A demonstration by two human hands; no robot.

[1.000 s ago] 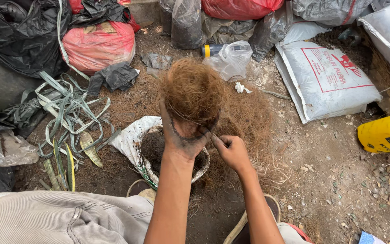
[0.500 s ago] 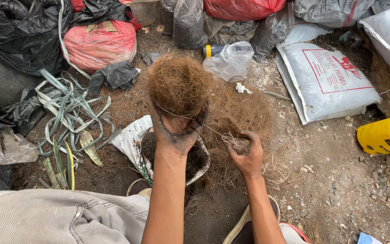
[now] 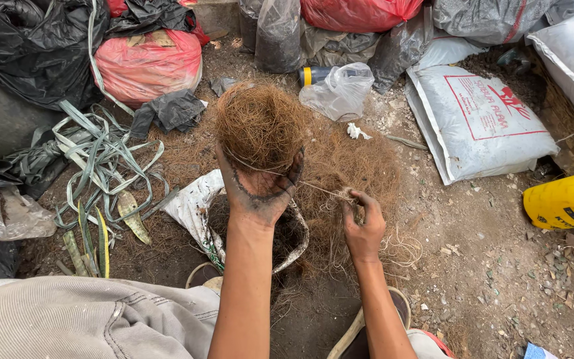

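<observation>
- My left hand (image 3: 260,189) grips the brown fibre ball (image 3: 259,123), held up over the white sack (image 3: 197,206).
- My right hand (image 3: 363,223) pinches a thin string (image 3: 320,189).
- I should keep the string tight, I think.

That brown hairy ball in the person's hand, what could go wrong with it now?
The fibre ball sits loosely in the soiled left hand, so it might slip and drop into the open sack below. The thin string pulled taut by the right hand could perhaps snap or slide off the ball. Loose string by that hand may tangle.
</observation>
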